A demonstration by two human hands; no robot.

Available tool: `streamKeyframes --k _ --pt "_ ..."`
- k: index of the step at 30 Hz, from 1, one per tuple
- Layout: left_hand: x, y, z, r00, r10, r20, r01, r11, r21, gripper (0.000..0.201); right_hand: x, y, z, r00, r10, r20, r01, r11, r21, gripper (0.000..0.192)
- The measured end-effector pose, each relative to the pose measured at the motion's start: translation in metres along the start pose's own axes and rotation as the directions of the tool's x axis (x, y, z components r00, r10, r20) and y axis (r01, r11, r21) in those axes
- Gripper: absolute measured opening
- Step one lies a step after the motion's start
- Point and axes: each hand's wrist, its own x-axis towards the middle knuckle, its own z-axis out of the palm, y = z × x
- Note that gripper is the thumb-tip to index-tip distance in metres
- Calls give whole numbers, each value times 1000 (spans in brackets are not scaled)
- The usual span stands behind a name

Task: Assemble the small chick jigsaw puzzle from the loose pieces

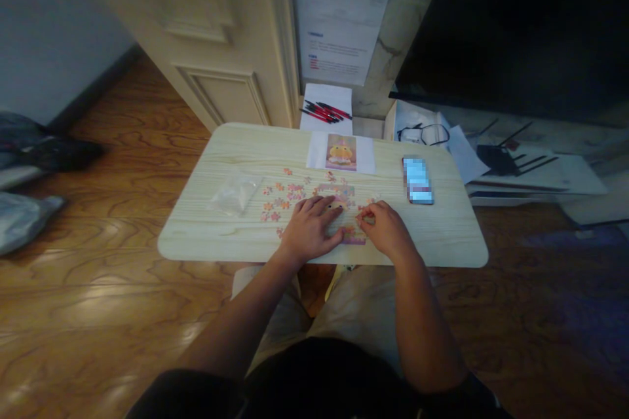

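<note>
Two hands at centre of frame over a part-built puzzle (344,209) on the desk (442,236). Left hand (310,228) flat, fingers spread wide, pressing on puzzle. Right hand (386,228) just beside it, fingertips pinched narrow on a small piece (363,212) at puzzle's right edge. Loose pieces (278,200) scattered left of hands; clear plastic bag (234,193) further left. Ref picture (341,151) above puzzle, phone (417,179) to its right

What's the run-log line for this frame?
left hand: flat on assembled puzzle | right hand: pinching a piece, cannot confirm | loose pieces: scattered left | phone: right | reference picture: far edge
</note>
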Motion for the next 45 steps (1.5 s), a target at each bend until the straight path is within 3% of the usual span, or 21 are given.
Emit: streamKeyframes --k 14,35,39,45 --pt "1 1 -1 1000 -7 -6 7 1000 -9 45 19 -12 11 999 -30 -34 26 995 -94 8" --pt "0 2 0 999 -28 -27 28 1000 11 45 11 -14 4 999 -33 -2 33 996 -84 8" --pt "0 2 0 999 -27 -21 27 999 23 48 7 -6 -4 999 -47 -17 47 999 8 9" --pt "-1 1 -1 1000 -19 -7 19 1000 21 52 5 25 -20 985 46 -166 -44 999 14 22"
